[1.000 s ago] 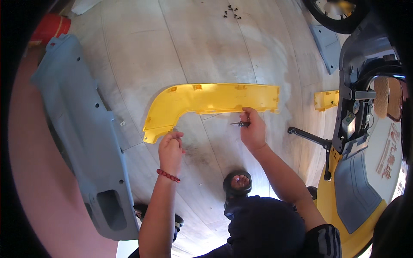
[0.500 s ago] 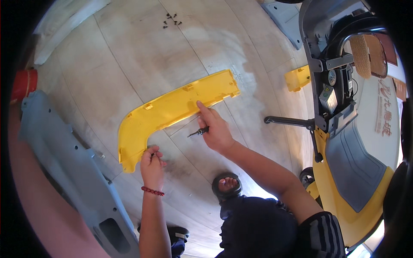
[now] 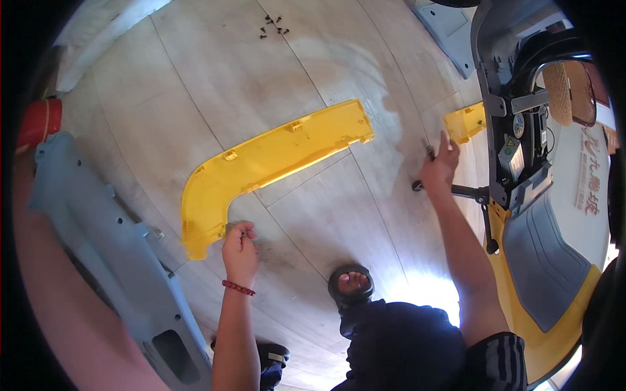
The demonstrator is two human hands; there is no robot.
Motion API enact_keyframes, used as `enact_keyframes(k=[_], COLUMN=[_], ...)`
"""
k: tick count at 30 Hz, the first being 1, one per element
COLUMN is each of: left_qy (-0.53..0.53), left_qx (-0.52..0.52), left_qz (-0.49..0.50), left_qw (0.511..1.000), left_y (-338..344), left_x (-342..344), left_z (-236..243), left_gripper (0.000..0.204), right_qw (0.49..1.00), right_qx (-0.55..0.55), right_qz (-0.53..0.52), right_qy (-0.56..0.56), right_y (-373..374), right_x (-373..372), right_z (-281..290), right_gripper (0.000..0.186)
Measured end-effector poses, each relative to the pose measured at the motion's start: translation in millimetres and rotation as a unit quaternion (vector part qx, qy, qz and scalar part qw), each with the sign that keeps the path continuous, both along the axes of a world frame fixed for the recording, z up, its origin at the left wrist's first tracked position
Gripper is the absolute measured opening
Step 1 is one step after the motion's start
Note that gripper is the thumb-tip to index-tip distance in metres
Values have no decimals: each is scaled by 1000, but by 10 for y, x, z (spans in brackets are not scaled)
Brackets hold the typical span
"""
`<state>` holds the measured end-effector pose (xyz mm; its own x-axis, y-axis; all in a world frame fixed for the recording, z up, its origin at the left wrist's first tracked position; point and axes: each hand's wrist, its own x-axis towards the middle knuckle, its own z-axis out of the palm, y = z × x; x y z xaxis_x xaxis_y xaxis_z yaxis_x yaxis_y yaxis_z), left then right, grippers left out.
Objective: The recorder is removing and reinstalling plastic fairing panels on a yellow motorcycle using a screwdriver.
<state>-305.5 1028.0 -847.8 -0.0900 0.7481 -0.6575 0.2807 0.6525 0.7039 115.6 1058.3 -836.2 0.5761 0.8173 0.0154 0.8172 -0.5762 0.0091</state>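
Observation:
A long, curved yellow plastic panel (image 3: 267, 156) lies on the floor in front of me, its ribbed, clipped side facing up. At its near left end, my left hand (image 3: 240, 260) has its fingers curled together beside the panel's edge. Whatever sits between those fingertips is too small to make out. My right hand (image 3: 439, 171) is stretched far to the right, closed loosely around a small screwdriver (image 3: 429, 151) with its index finger extended. Just beyond that hand lies a short yellow plastic piece (image 3: 462, 125).
A partly stripped yellow and grey scooter (image 3: 518, 156) stands at the right, its kickstand (image 3: 466, 191) reaching toward my right hand. A long grey panel (image 3: 107, 241) fills the left side. Several dark screws (image 3: 270, 26) lie at the back; a red container (image 3: 42, 124) stands far left.
My right hand has left the long yellow panel's edge and swung right toward the short yellow piece, carrying the screwdriver. My left hand stays by the panel's near end.

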Motion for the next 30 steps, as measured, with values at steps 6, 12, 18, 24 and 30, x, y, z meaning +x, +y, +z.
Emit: enact_keyframes(k=[6, 12, 18, 24, 30], left_qy=[13, 4, 4, 31, 33], left_qx=[-21, -21, -16, -20, -29], left_qz=[-2, 12, 14, -4, -2], left_qw=[1000, 1000, 1000, 999, 999], left_y=[1, -2, 0, 18, 21], left_x=[-29, 5, 21, 15, 27], left_z=[16, 17, 4, 45, 67], left_gripper=[25, 24, 24, 24, 24], right_qw=[998, 994, 993, 972, 967], right_qx=[-37, -5, 45, 43, 38], right_qz=[-57, -68, 18, 59, 69], right_qy=[14, 81, 107, 222, 241], right_y=[397, 558, 229, 15, -96], right_x=[430, 423, 33, -711, -1022], right_z=[-147, -150, -225, 31, 128], right_gripper=[57, 59, 57, 54, 52])
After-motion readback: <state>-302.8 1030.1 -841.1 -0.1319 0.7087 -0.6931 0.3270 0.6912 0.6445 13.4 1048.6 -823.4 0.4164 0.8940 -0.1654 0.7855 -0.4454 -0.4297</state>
